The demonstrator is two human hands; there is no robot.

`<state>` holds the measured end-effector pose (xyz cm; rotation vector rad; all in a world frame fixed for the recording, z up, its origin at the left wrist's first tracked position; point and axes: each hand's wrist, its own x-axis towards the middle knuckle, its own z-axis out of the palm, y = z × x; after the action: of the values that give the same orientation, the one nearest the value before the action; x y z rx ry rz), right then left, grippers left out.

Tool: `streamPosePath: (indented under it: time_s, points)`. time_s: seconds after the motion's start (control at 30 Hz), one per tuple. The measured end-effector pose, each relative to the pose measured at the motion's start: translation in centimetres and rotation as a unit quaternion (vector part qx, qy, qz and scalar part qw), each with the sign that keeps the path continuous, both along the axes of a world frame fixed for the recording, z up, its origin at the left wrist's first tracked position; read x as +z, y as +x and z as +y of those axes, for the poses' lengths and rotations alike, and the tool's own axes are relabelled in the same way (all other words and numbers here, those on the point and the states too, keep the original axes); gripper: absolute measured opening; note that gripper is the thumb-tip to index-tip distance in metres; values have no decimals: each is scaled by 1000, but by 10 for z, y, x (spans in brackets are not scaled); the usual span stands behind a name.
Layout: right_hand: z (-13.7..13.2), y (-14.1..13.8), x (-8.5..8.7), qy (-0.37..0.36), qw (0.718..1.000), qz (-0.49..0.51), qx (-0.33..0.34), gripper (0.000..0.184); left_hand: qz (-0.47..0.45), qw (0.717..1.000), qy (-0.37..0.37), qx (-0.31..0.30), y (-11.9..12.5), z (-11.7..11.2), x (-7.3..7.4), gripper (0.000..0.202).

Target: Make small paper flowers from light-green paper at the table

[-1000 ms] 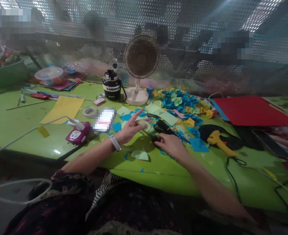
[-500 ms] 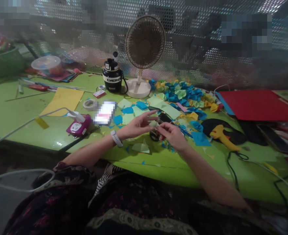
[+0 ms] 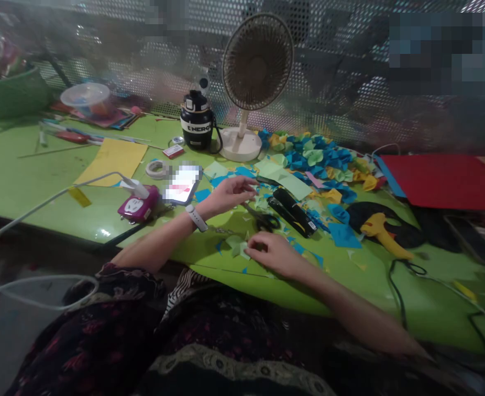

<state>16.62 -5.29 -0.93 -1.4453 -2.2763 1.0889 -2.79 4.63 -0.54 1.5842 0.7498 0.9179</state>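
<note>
My right hand (image 3: 277, 254) is low over the near part of the green table, with thumb and forefinger closed on the edge of a light green paper piece (image 3: 237, 247). My left hand (image 3: 231, 193), with a white band on its wrist, hovers above the cut paper, fingers loosely curved and apart with nothing seen in them. Between the hands lie dark-handled scissors (image 3: 266, 221), partly under paper bits. To their right rests a black stapler (image 3: 292, 212). Light green sheets (image 3: 290, 181) are spread behind, in front of a heap of folded blue, yellow and green papers (image 3: 314, 157).
A phone (image 3: 183, 184), a tape roll (image 3: 157, 169) and a purple power socket (image 3: 138, 203) with a white cable lie left. A fan (image 3: 242, 144) and black bottle (image 3: 197, 124) stand behind. On the right are a yellow glue gun (image 3: 380, 231) and red sheets (image 3: 444, 179).
My right hand has moved down and toward me, from beside the left hand to the light green paper piece. My left hand has drawn slightly back, its fingers more curved. Scissors and stapler are now uncovered.
</note>
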Motion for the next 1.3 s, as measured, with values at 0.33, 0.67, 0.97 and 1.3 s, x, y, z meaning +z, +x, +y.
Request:
streamPosePath:
  time_s: [0.33, 0.67, 0.97, 1.3]
  points:
    - [1, -2, 1, 54, 996, -48, 57, 8, 406, 860, -45, -306, -16, -10, 15, 12]
    - [20, 27, 25, 93, 977, 155, -113, 23, 188, 956, -75, -215, -10, 0, 2, 13]
    - [22, 24, 30, 15, 971, 177, -160, 27, 11, 960, -215, -180, -1, -6, 0, 29]
    - [26, 26, 27, 36, 977, 155, -141, 25, -27, 958, -238, -157, 5, -11, -4, 34]
